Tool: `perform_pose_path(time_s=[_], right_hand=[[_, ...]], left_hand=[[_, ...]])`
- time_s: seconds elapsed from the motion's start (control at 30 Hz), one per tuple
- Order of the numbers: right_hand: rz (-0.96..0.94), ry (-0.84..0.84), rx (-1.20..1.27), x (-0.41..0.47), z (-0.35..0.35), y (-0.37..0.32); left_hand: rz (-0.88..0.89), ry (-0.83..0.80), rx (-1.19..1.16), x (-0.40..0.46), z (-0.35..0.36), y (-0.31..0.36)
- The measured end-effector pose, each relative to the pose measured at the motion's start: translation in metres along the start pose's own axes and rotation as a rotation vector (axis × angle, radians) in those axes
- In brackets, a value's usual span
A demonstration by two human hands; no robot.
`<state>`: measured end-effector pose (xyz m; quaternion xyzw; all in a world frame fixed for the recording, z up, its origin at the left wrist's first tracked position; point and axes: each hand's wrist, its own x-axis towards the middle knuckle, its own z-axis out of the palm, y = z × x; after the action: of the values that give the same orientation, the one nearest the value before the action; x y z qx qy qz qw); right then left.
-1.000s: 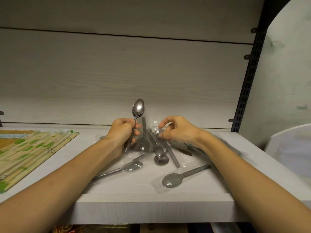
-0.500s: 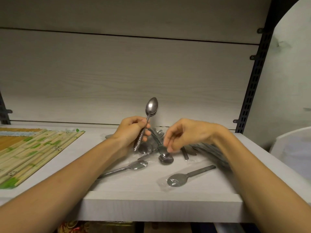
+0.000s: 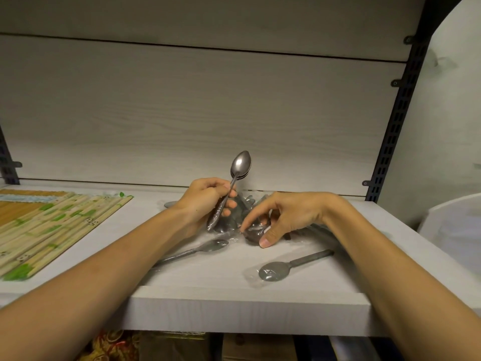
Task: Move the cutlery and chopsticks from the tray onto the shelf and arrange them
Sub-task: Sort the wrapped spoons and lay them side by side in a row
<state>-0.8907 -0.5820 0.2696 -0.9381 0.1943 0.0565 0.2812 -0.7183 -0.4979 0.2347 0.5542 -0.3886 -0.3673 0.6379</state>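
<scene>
White shelf (image 3: 250, 306) boards carry the job: the left hand (image 3: 205, 199) grips stacked spoons (image 3: 240, 165) upright near the back edge, while the right hand (image 3: 286, 217) has dropped since 1 second ago, fingers pinching another spoon (image 3: 253, 234) mid-shelf. Collecting continues.

Chopsticks (image 3: 52, 225) left of spoons (image 3: 276, 269) on shelf (image 3: 234, 303).

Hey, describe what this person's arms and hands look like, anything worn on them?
Both forearms are bare right up to the frame edge, with no sleeves in view. The left hand and right hand show no gloves, rings, watch or bracelets. Fingernails look short and unpainted.
</scene>
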Motion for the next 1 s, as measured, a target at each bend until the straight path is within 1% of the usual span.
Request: perform_pose_path(time_s=[0.07, 0.13, 0.27, 0.43, 0.6, 0.67, 0.73, 0.8, 0.9, 1.0], right_hand=[[-0.021, 0.033, 0.047, -0.001, 0.001, 0.0], [-0.059, 0.111, 0.11, -0.003, 0.0, -0.001], [-0.106, 0.37, 0.267, -0.008, -0.007, -0.002], [-0.158, 0.655, 0.463, -0.008, -0.008, -0.008], [-0.236, 1.045, 0.586, -0.003, -0.012, -0.01], [-0.256, 1.149, 0.692, -0.003, -0.015, -0.008], [-0.246, 1.179, 0.802, -0.002, -0.017, -0.005], [-0.19, 1.143, 0.877, 0.001, -0.016, -0.004], [-0.051, 1.011, 0.91, 0.005, -0.01, -0.004], [0.083, 0.866, 0.872, 0.008, -0.005, -0.005]], left_hand=[[-0.006, 0.007, -0.004, 0.0, 0.0, 0.001], [-0.011, 0.011, -0.015, -0.001, 0.0, 0.002], [-0.016, 0.01, -0.064, -0.002, 0.001, 0.004], [-0.024, -0.023, -0.135, -0.003, 0.002, 0.003], [-0.021, -0.021, -0.129, -0.002, 0.002, 0.003], [-0.015, -0.02, -0.133, -0.003, 0.002, 0.003], [-0.012, -0.031, -0.13, -0.004, 0.003, 0.003], [-0.016, -0.06, -0.126, -0.006, 0.004, 0.004], [-0.053, -0.159, -0.111, -0.012, 0.005, 0.007], [-0.088, -0.293, -0.084, -0.017, 0.008, 0.009]])
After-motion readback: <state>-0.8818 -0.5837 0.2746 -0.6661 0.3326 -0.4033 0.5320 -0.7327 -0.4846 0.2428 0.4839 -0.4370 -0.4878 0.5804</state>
